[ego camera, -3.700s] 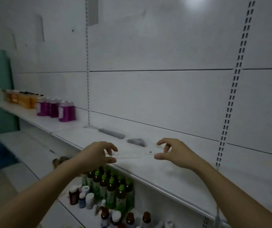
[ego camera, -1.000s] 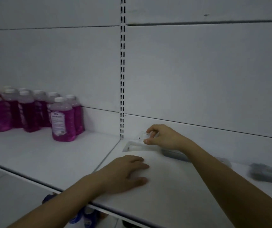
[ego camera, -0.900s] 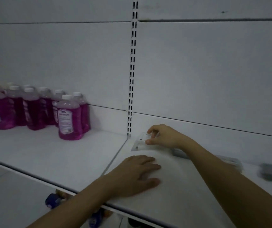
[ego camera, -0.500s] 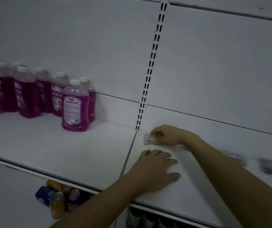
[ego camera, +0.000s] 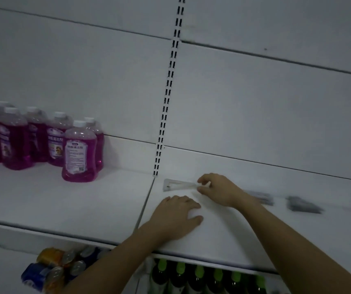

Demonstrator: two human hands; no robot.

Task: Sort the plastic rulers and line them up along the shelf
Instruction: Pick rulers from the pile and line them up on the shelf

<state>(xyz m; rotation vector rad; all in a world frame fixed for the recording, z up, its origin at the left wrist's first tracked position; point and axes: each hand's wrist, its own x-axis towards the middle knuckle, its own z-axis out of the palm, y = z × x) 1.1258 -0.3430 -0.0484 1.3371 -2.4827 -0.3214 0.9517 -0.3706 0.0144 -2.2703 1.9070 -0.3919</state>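
A clear plastic ruler (ego camera: 177, 185) lies flat on the white shelf (ego camera: 106, 200), close to the back wall and just right of the slotted upright (ego camera: 166, 107). My right hand (ego camera: 219, 190) pinches its right end between thumb and fingers. My left hand (ego camera: 176, 215) rests palm-down on the shelf in front of the ruler, fingers straight. Two grey ruler packs (ego camera: 262, 197) (ego camera: 303, 205) lie blurred further right along the back of the shelf, partly hidden by my right arm.
Several purple liquid bottles (ego camera: 79, 153) stand on the left shelf section. Below the shelf are drink cans (ego camera: 51, 268) and green-capped bottles (ego camera: 198, 276). A seam (ego camera: 145, 204) divides the two shelf boards.
My right hand has slid back rightward along the clear ruler, uncovering more of its length. My left hand stays flat on the shelf. The camera has tilted and shifted.
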